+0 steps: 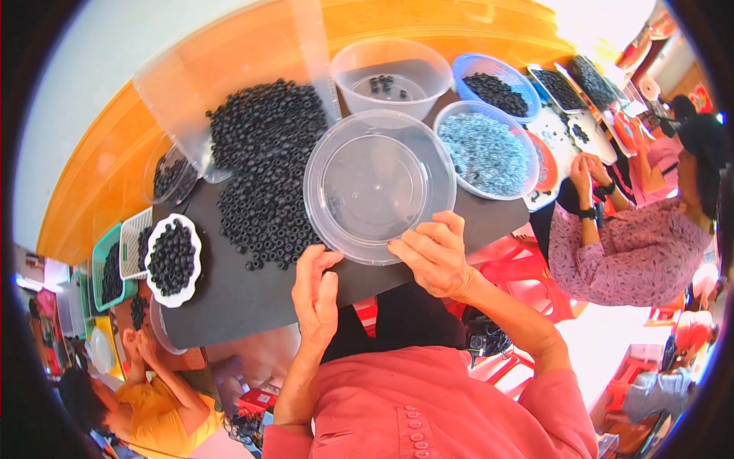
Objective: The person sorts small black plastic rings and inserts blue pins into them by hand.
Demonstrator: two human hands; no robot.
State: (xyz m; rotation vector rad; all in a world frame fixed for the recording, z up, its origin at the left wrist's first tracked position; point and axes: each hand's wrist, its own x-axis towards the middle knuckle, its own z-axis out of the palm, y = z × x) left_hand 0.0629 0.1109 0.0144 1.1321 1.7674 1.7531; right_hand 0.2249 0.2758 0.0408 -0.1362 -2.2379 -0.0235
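1. Head view, the only feed reaching me: a clear round plastic tub (375,187) stands at mid-frame on the dark grey tabletop (237,310), near its front edge.
2. Left hand (315,294): at the tub's lower-left rim; thumb and fingers apart, fingers bent. Whether the fingertips touch the rim, I cannot tell.
3. Right hand (434,256): fingers bent across the tub's lower-right rim, thumb hidden from me. I cannot tell whether it is clamped on the rim.
4. Left of the tub: heaped small black round beads (267,195), running out of a large translucent plastic bin (180,92).
5. Farther left: a white scalloped dish (174,301) of black beads.
6. Right of the tub: a translucent white bowl (498,196) of pale blue pieces (485,149); behind it, a blue plastic basket (459,75) of dark pieces.
7. Right side: a co-worker in a patterned pink top (619,256), hands together.
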